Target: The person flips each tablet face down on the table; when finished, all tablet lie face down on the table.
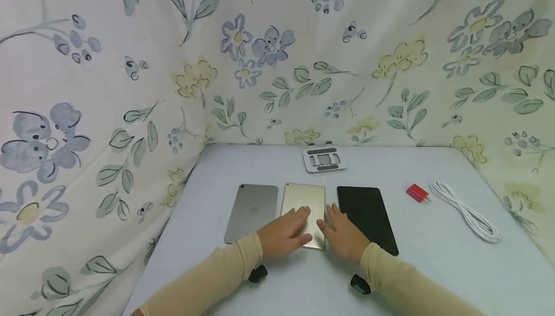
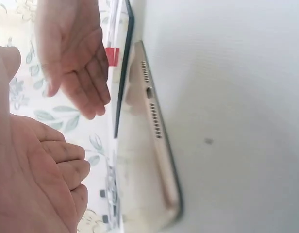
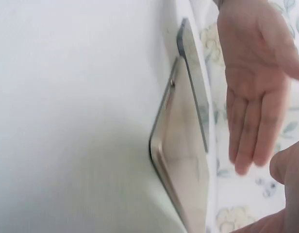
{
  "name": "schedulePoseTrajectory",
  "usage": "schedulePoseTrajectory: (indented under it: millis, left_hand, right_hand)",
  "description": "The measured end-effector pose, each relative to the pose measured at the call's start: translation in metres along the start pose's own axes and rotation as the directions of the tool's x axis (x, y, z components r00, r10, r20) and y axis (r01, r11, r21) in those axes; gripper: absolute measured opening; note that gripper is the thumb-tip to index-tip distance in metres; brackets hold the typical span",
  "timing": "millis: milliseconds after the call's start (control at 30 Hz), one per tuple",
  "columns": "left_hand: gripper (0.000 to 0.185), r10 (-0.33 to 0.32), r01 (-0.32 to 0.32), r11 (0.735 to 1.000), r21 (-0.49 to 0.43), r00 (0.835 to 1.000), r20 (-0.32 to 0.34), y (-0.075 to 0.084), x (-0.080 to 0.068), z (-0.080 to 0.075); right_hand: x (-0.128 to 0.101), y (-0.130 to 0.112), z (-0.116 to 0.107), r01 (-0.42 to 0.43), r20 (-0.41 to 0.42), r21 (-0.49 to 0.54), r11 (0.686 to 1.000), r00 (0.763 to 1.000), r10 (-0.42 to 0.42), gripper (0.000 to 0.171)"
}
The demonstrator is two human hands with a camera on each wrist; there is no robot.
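Note:
A gold tablet [image 1: 305,194] lies back up in the middle of the white table, between a grey tablet [image 1: 253,207] on its left and a black tablet [image 1: 366,210] on its right. Over the gold tablet's left part is my left hand [image 1: 284,235], palm down with its fingers extended. My right hand [image 1: 345,236] hovers near the gap between the gold and black tablets, fingers also extended. Both wrist views show the palms raised off the tablets, holding nothing. The gold tablet's edge [image 2: 153,111] with its port and speaker holes faces the left wrist camera.
At the back of the table [image 1: 433,277] lies a white and grey folding stand [image 1: 324,159]. To the right are a red plug adapter [image 1: 417,192] and a coiled white cable [image 1: 466,212]. A floral cloth [image 1: 277,104] hangs behind and along the sides.

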State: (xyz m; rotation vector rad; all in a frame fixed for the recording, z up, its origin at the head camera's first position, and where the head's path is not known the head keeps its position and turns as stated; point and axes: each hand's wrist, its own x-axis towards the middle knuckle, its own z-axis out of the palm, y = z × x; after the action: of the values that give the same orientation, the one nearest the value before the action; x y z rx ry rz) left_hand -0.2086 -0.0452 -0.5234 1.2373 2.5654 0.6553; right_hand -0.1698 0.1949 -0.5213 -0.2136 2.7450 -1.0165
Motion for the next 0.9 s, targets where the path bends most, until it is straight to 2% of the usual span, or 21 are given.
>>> schedulePoseTrajectory:
  millis: [233, 367, 600, 900]
  left_hand:
    - [0.081, 0.026, -0.028, 0.995, 0.095, 0.999, 0.023, 0.015, 0.024, -0.007]
    - [0.083, 0.024, -0.029, 0.991, 0.129, 0.999, 0.037, 0.021, 0.034, -0.004]
    - [0.085, -0.024, 0.015, 0.979, 0.203, 0.999, 0.044, 0.031, 0.049, 0.004]
    - [0.087, -0.004, -0.016, 0.981, 0.196, 0.995, 0.1, 0.044, 0.069, 0.018]
  right_hand:
    - [-0.006, 0.028, -0.029, -0.058, -0.033, 0.018, 0.998, 0.998, 0.058, 0.081]
    - [-0.013, 0.039, -0.033, -0.067, -0.045, -0.009, 0.998, 0.997, 0.066, 0.082]
    - [-0.027, 0.058, -0.042, -0.078, -0.101, -0.07, 0.994, 0.992, 0.07, 0.082]
    - [-0.044, 0.079, -0.055, -0.126, -0.118, -0.067, 0.99, 0.986, 0.118, 0.082]
